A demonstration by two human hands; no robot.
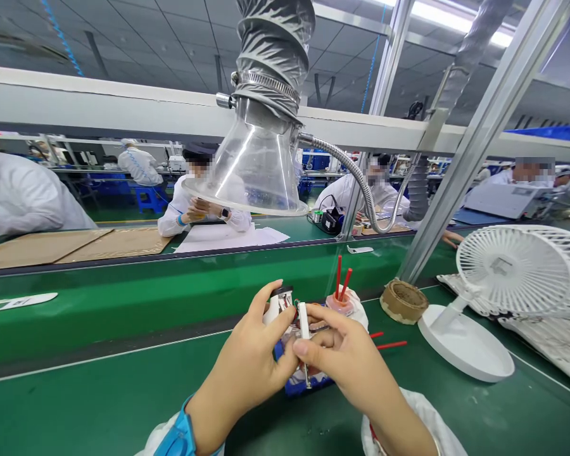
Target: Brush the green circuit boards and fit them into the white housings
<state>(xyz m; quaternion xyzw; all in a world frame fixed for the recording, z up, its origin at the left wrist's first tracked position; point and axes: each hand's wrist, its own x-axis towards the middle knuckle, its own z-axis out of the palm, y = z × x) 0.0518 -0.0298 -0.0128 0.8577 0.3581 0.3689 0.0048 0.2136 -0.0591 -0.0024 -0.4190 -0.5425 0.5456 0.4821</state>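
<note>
One green bench (99, 399) spans the foreground, with a lighter green band (123, 288) running along its far side. Beyond the band, several co-workers in white (28, 196) are at their own places. Overhead, a clear hood (261, 164) hangs from a grey duct (273, 38), above and beyond the hands. At right stands a white fan (517, 272), its round base resting on the bench. Both of the person's bare hands meet at the centre, raised over a blue tray (292, 387), which they partly cover. The left hand (247, 351), a blue strap (177, 438) at its wrist, is closed on a white housing (272, 310) with a dark end, fingers behind and thumb in front. The right hand (349, 348) pinches a slim white bar (304, 320) between thumb and fingers, just beside the housing. Thin wires (296, 306) show between the two pieces; their far ends are hidden by the fingers. A brown roll (403, 301) sits near the fan base. Just beyond the tray, a cup (339, 305) holds two red rods (339, 275), standing nearly upright. Two more red rods (392, 345) project from behind the right hand. Below the bar shows a small metal piece (308, 379); whether it is joined cannot be told.
</note>
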